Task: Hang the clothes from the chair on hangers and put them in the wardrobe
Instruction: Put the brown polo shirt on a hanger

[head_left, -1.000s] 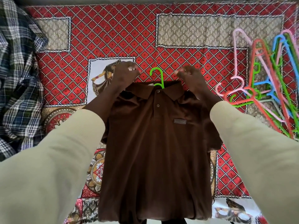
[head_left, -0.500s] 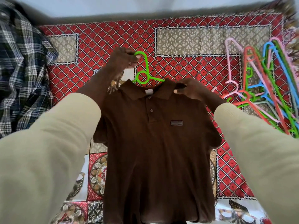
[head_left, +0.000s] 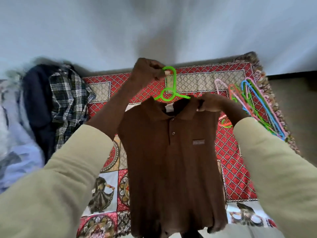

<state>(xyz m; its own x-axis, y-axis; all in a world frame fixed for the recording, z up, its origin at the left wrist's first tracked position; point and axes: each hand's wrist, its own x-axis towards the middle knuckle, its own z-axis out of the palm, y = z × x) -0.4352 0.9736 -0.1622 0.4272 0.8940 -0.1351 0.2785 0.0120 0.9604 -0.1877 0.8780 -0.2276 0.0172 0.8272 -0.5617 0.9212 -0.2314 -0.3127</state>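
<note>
A brown polo shirt (head_left: 173,165) hangs on a bright green hanger (head_left: 171,90), lifted above the patterned bedspread. My left hand (head_left: 147,71) grips the hanger's hook at the top. My right hand (head_left: 209,103) pinches the shirt's collar and shoulder on the right side. The hanger's arms are hidden inside the shirt.
A red patterned bedspread (head_left: 231,160) lies under the shirt. A bunch of coloured plastic hangers (head_left: 257,103) lies at its right edge. A heap of clothes, among them a plaid shirt (head_left: 68,107) and a dark garment (head_left: 37,103), sits at the left. A pale wall (head_left: 154,28) rises behind.
The shirt on the green hanger has been lifted off the bedspread. My left hand went from the collar to the hook and rose. The view tilted up, showing the wall.
</note>
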